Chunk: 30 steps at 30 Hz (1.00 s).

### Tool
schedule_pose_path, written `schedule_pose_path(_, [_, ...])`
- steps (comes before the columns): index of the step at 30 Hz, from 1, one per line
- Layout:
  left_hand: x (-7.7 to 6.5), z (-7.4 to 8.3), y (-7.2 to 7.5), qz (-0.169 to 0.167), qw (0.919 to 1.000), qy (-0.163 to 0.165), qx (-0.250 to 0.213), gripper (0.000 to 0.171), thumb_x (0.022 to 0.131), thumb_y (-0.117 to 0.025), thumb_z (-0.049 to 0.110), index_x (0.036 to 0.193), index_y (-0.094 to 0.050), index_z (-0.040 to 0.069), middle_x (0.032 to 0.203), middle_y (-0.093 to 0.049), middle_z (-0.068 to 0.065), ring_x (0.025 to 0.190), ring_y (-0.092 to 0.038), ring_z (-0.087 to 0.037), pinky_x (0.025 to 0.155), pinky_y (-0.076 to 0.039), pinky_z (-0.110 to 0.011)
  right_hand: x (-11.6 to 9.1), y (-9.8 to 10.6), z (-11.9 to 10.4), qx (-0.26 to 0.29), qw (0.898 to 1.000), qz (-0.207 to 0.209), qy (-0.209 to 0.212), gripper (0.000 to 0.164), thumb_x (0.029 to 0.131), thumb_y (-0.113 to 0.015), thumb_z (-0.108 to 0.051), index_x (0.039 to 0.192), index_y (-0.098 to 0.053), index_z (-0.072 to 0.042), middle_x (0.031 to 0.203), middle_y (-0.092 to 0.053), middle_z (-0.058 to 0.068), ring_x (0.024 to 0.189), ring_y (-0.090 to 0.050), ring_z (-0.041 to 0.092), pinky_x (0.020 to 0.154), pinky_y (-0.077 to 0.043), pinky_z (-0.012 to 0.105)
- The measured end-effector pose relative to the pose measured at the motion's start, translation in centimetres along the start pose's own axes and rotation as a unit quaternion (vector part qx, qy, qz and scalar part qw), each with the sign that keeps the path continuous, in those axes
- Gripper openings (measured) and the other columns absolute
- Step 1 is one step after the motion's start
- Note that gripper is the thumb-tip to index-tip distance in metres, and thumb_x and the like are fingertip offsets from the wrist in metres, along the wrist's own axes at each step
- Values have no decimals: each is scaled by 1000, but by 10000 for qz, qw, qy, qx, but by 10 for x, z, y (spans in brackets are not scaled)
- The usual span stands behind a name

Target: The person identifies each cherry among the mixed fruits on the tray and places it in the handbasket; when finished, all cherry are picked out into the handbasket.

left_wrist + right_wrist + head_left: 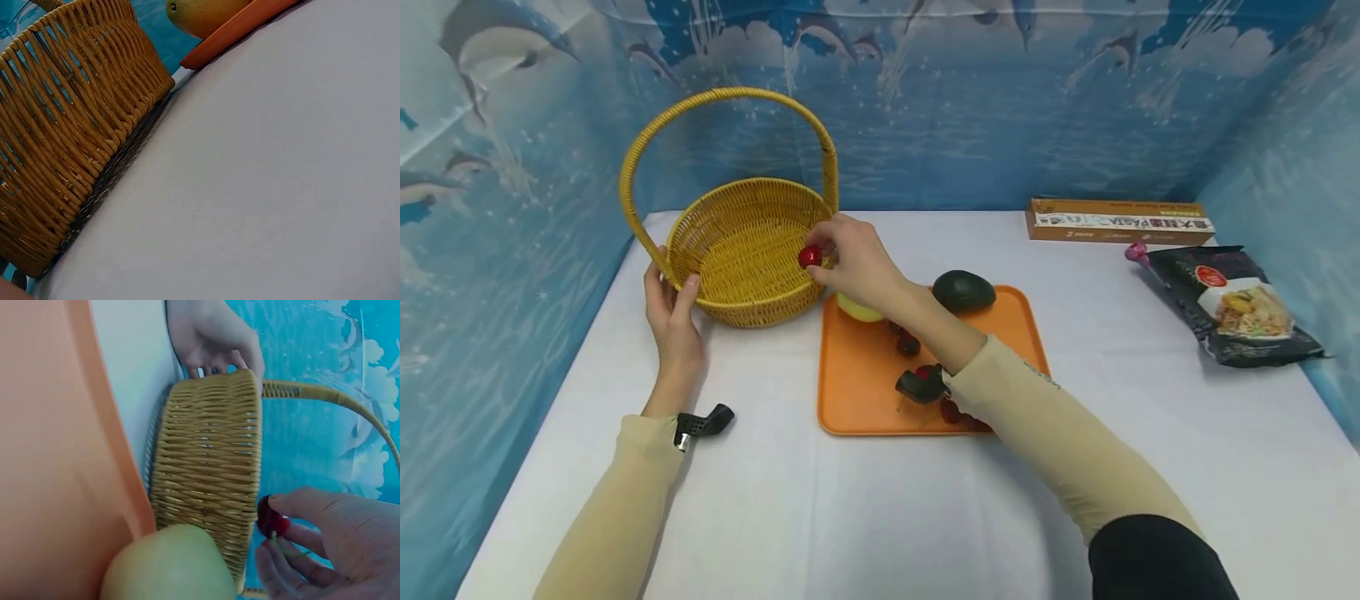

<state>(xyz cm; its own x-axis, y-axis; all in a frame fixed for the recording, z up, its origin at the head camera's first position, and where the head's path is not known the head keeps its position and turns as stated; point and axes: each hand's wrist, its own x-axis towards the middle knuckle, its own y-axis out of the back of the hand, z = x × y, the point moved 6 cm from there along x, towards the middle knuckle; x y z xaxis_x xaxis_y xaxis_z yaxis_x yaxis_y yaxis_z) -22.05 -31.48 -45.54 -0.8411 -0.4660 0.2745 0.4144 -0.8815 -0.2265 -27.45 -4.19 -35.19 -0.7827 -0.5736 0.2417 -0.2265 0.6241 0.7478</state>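
A yellow wicker basket with a tall handle stands at the back left. My left hand grips its left rim, the thumb over the edge and the fingers along the outer side. Above the right rim, my right hand pinches a red cherry between thumb and fingers. In the right wrist view the cherry shows a thin green stem. Below the right forearm lies an orange tray bearing a dark green avocado, a pale yellow fruit and several dark red cherries, partly hidden by the arm.
A long brown box lies against the back curtain at the right. In front of it is a black food packet. Blue curtains with dolphins enclose the white table at the back and sides.
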Motion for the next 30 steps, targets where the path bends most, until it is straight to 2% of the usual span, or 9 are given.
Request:
schedule_pose_path(4, [0, -2, -1, -8, 10000, 66, -26, 63, 100, -63, 16, 159, -42, 15, 163, -43, -12, 152, -39, -29, 111, -39, -22, -11, 2, 2, -33, 9997, 243, 15, 37, 96, -78, -19, 129, -71, -5, 118, -68, 12, 107, -65, 27, 94, -53, 35])
schedule_pose_path(10, [2, -1, 0, -2, 10000, -72, 27, 63, 100, -63, 16, 159, -42, 14, 161, -44, -15, 150, -40, -32, 110, -40, -21, -36, 20, 8, 229, 9971, 722, 79, 34, 96, -77, -18, 128, -73, -8, 123, -70, 9, 110, -67, 25, 100, -55, 38])
schedule_pose_path(18, [1, 0, 2, 78, 10000, 27, 32, 62, 99, -64, 16, 158, -43, 15, 161, -45, -13, 151, -40, -29, 111, -40, -21, -74, 40, 21, 382, 9956, 851, 30, 34, 96, -77, -19, 130, -73, -14, 121, -71, 3, 111, -69, 21, 102, -56, 40])
schedule_pose_path(25, [0, 2, 0, 66, 9999, 68, 96, 61, 100, -63, 17, 158, -43, 16, 161, -45, -12, 151, -40, -27, 113, -39, -21, -110, 58, 31, 222, 9932, 1141, 51, 36, 93, -82, -19, 128, -74, -16, 120, -74, 2, 107, -71, 21, 96, -57, 44])
schedule_pose_path(30, [0, 2, 0, 51, 9999, 57, 91, 62, 100, -63, 17, 158, -43, 17, 162, -45, -11, 151, -40, -27, 112, -39, -21, -133, 64, 44, 343, 9935, 1072, -193, 39, 93, -83, -22, 130, -73, -20, 122, -73, -2, 107, -73, 20, 97, -58, 43])
